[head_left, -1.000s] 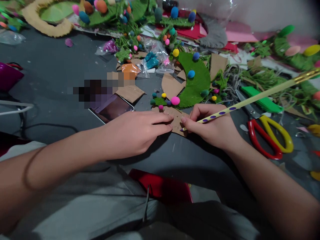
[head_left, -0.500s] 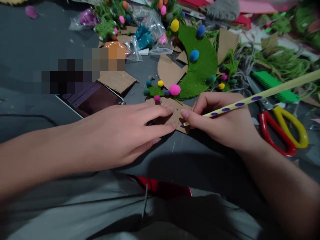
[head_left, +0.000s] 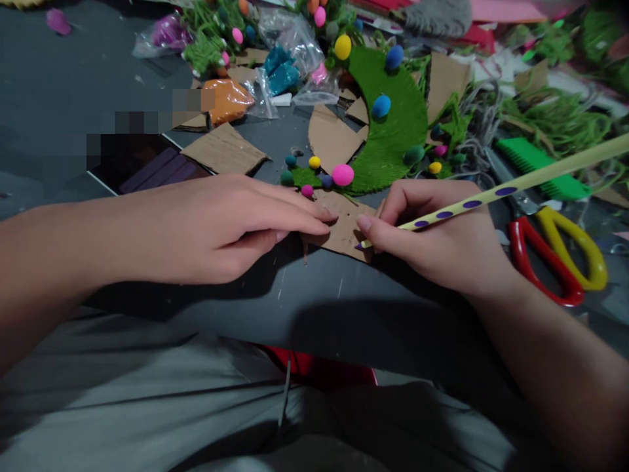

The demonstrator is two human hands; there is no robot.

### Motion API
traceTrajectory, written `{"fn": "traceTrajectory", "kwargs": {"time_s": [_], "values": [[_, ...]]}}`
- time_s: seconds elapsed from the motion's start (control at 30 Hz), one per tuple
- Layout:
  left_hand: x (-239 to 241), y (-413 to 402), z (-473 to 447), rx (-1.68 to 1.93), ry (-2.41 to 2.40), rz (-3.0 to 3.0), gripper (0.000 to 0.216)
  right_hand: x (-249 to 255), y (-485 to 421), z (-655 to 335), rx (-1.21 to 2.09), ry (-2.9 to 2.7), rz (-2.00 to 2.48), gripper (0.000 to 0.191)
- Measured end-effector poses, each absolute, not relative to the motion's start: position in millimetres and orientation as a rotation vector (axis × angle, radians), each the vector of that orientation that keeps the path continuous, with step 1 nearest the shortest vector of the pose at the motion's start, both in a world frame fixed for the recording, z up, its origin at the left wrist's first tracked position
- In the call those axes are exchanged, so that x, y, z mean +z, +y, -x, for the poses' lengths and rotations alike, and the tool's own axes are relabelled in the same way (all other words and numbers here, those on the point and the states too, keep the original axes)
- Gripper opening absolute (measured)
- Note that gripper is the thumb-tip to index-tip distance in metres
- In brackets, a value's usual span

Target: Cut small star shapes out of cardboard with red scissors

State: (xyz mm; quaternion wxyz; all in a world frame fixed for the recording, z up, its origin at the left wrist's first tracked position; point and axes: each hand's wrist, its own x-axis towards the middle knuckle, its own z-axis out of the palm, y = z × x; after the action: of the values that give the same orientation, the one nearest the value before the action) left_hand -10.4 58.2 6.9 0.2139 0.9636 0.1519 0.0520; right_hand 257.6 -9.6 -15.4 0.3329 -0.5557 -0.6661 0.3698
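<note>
Pressing flat on a small piece of brown cardboard (head_left: pixel 344 226), the left hand (head_left: pixel 216 226) lies palm down near the near edge of the dark bench (head_left: pixel 78 78), its fingers (head_left: pixel 299 213) stretched out and held together on the card's left part; the right hand (head_left: pixel 442 239) comes in from the right with its fingers clamped on a yellow pencil (head_left: pixel 491 193) marked with purple dots, the tip touching the card's right part just beside the left fingertips; the pencil's shaft slants up and away toward the right edge of the bench; the card itself lies flat on the bench between the two hands; just beyond it sit a green crescent (head_left: pixel 393 131) covered in yarn and dotted with coloured pom-poms, and a pink pom-pom (head_left: pixel 343 174) close to the card's far edge; red and yellow scissors (head_left: pixel 560 255) lie to the right of the right hand, with a green comb (head_left: pixel 540 170) a little farther back; a dark phone (head_left: pixel 147 170) rests behind the left hand, partly hidden by it, and another cardboard scrap (head_left: pixel 223 149) lies beside the phone; plastic bags (head_left: pixel 289 65) of craft bits crowd the far side of the bench.
</note>
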Motion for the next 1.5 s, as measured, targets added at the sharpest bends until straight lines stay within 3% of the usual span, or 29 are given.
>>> {"fn": "traceTrajectory", "kwargs": {"time_s": [0.4, 1.5], "values": [[7, 60, 12, 0.139, 0.412, -2.666, 0.060, -15, -9, -257, 0.929, -1.784, 1.465, 0.033], [0, 53, 14, 0.174, 0.447, -2.731, 0.062, -14, -8, -261, 0.937, -1.799, 1.478, 0.032]]}}
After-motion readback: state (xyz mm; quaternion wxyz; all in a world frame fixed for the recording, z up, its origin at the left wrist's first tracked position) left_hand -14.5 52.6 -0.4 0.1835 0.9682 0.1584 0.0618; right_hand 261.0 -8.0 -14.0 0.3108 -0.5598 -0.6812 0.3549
